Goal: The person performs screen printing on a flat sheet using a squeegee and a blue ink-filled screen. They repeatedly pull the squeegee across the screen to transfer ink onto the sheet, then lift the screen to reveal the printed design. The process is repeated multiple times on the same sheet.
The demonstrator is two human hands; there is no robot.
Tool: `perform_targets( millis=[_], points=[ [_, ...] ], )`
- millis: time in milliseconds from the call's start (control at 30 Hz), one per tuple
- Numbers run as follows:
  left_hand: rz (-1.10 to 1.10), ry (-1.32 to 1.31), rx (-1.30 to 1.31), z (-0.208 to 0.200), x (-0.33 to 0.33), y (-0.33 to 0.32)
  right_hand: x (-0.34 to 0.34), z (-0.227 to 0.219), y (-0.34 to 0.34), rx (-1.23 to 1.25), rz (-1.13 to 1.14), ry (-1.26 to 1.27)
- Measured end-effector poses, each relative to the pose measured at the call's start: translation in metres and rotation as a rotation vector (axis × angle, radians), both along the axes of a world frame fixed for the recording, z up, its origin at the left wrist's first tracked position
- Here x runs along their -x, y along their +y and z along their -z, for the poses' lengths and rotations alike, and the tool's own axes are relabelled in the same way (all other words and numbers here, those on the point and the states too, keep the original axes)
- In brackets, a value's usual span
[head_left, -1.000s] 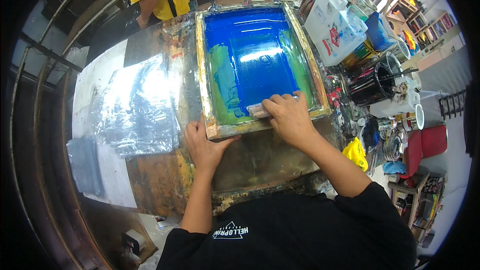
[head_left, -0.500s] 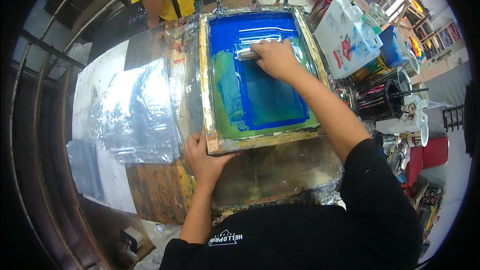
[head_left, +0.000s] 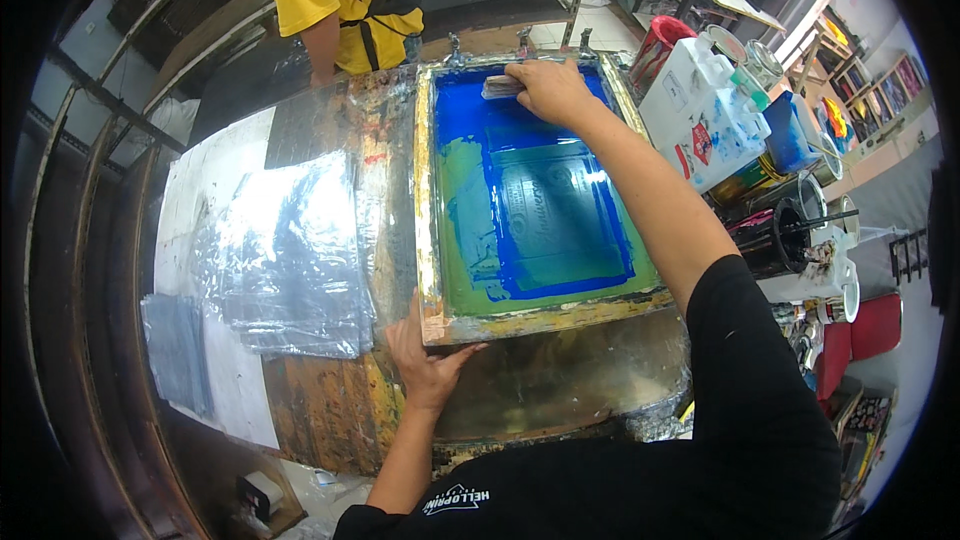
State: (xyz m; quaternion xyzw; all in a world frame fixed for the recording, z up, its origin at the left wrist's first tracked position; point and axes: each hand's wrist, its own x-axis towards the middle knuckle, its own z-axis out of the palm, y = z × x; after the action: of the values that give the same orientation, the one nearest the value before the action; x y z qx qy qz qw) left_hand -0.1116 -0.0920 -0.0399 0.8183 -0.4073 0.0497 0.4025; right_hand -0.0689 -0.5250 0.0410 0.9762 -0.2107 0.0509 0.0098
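A screen-printing frame with worn, paint-stained wooden edges lies in front of me. Thick blue ink covers the far end of its mesh, and a thinner blue band borders a dark teal rectangle with faint lettering. Near the far edge, my right hand is closed around a squeegee, which rests in the ink. My left hand grips the frame's near left corner, fingers along the side and thumb under the near edge. Some of its fingers are hidden.
Clear plastic sheets lie left of the frame on the stained table. Ink cans, a white jug and a black pot crowd the right side. A person in yellow stands at the far left, beside metal racks.
My right hand has pushed the squeegee farther away, to the frame's far end, uncovering more of the teal rectangle. My left hand keeps its corner. The whole view has shifted slightly.
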Motion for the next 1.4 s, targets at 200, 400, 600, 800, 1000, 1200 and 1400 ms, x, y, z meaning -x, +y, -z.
perform_targets(
  millis=[200,400,600,800,1000,1200,1400],
  points=[
    [-0.007,0.021,0.029,-0.001,0.003,0.0,0.006,0.008,0.008,-0.021,0.003,-0.014],
    [-0.015,0.037,0.052,0.003,0.003,-0.001,0.03,0.007,0.04,0.034,0.017,-0.042],
    [-0.026,0.019,0.023,0.003,0.003,-0.001,0.102,0.008,0.111,0.073,-0.046,-0.123],
    [-0.027,-0.01,0.051,0.001,0.005,-0.002,0.179,-0.015,0.191,-0.038,-0.064,-0.018],
    [-0.002,0.115,0.169,-0.011,0.007,-0.01,0.198,-0.047,0.215,-0.067,-0.049,-0.068],
    [0.108,0.45,0.599,-0.078,-0.005,-0.046,0.181,-0.103,0.213,0.22,-0.084,-0.529],
    [-0.042,0.287,0.32,-0.082,-0.014,-0.071,0.133,-0.163,0.16,0.329,-0.149,-0.66]
  ],
)
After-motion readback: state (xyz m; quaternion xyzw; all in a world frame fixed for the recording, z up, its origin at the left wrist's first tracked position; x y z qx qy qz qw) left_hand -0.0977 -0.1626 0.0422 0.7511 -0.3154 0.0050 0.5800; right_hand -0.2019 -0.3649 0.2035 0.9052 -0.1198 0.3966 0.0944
